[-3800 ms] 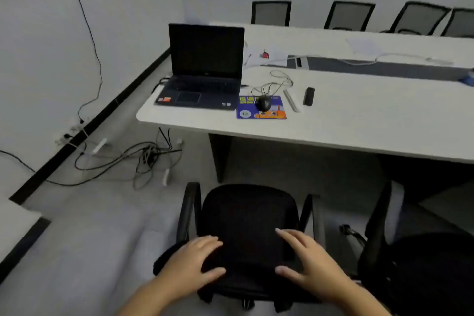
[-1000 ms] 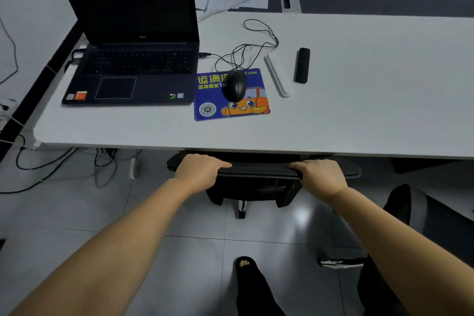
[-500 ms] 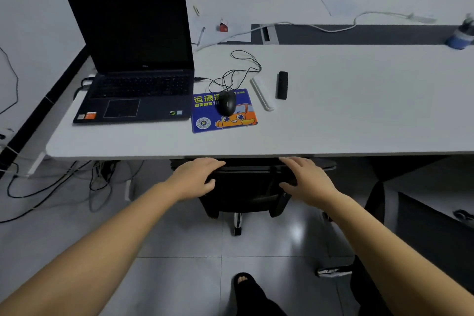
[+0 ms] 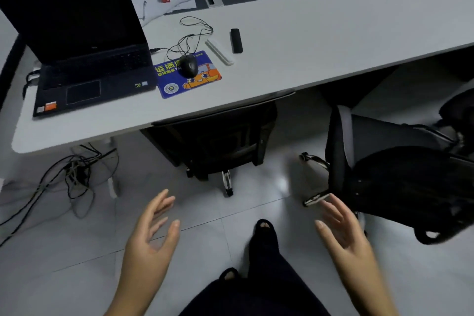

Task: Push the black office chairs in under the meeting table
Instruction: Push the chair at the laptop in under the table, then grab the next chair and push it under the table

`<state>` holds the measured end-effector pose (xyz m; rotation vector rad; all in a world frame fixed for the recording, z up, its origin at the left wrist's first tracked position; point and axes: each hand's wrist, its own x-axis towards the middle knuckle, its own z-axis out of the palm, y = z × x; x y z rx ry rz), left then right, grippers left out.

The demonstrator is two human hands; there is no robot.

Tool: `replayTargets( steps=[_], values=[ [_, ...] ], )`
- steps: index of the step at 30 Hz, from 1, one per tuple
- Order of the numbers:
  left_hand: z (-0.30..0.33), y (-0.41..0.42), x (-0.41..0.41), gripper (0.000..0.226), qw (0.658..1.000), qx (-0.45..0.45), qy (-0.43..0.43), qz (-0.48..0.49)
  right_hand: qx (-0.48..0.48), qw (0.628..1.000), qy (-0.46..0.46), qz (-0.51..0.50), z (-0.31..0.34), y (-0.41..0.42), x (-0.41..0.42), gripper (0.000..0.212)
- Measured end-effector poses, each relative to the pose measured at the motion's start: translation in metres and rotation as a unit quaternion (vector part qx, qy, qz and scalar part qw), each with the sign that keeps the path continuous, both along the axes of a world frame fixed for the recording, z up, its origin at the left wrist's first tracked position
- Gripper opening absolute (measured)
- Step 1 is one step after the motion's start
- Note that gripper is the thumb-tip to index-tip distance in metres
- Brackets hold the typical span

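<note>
One black office chair [image 4: 218, 141] stands tucked under the white meeting table [image 4: 320, 41], its backrest against the table's near edge. A second black office chair [image 4: 395, 177] stands out on the floor to the right, turned sideways, apart from the table. My left hand [image 4: 154, 228] and my right hand [image 4: 341, 228] hover over the floor tiles, both open with fingers spread, holding nothing. The right hand is close to the second chair's near armrest, not touching it.
A dark laptop [image 4: 84, 41], a blue mouse pad [image 4: 188, 74] with a black mouse [image 4: 188, 65], and a black remote [image 4: 236, 40] lie on the table. Tangled cables [image 4: 74, 172] cover the floor at left. My feet [image 4: 264, 236] stand on the tiles below.
Both hands have let go of the first chair's backrest and drawn back toward me. The view has swung right, showing more of the second chair.
</note>
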<state>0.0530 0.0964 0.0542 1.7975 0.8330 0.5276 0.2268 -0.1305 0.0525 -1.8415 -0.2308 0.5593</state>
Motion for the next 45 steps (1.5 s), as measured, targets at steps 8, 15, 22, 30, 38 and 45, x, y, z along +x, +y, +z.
replayTargets(
  steps=[8, 15, 22, 30, 38, 45],
  values=[
    [-0.001, -0.062, 0.028, 0.056, 0.992, -0.022, 0.015, -0.123, 0.000, 0.991, -0.002, -0.136, 0.009, -0.074, -0.033, 0.053],
    [-0.003, -0.143, 0.075, 0.063, 0.979, -0.023, 0.030, -0.200, -0.014, 0.979, 0.002, -0.204, 0.009, -0.166, -0.026, 0.051],
    [-0.009, -0.273, 0.154, 0.054, 0.968, -0.042, 0.005, -0.246, -0.035, 0.963, -0.010, -0.267, 0.010, -0.302, 0.016, 0.051],
    [-0.002, -0.360, 0.226, 0.055, 0.953, -0.001, 0.000, -0.304, -0.046, 0.953, -0.025, -0.297, 0.010, -0.390, 0.073, 0.052],
    [0.025, -0.355, 0.315, 0.047, 0.945, 0.127, -0.045, -0.297, -0.056, 0.960, -0.100, -0.256, 0.016, -0.389, 0.171, 0.055],
    [0.017, -0.322, 0.406, 0.049, 0.851, 0.346, 0.038, -0.392, -0.234, 0.920, -0.309, -0.060, 0.032, -0.385, 0.290, 0.062]
  ],
)
